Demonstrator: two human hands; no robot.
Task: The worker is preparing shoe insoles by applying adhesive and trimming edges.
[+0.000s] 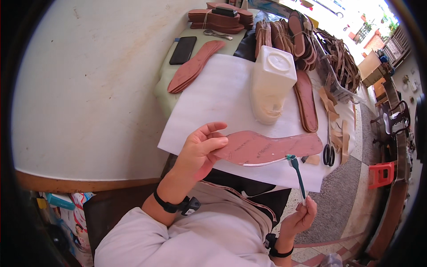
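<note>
My left hand (pixel 201 149) pinches one end of a reddish-brown shoe insole (pixel 271 148), thumb on top, and holds it level above the white sheet. A white wet-looking streak runs along the insole's near edge. In my right hand (pixel 299 219) is a toothbrush (pixel 299 175) with a dark green head and neck, gripped low on its pale handle. Its bristles touch the near edge of the insole. Just beyond the insole stands a cut-open, cream plastic jug (pixel 272 82) with dried residue around its opening.
A white foam sheet (pixel 200 95) covers the table. Insole stacks (pixel 195 66) lie beside a black phone (pixel 183 50); bundled insoles (pixel 215 21) stand at the back. At right are black-handled scissors (pixel 329 154), leather scraps (pixel 344 140), a clear bin of strips (pixel 340 66) and a red stool (pixel 381 178).
</note>
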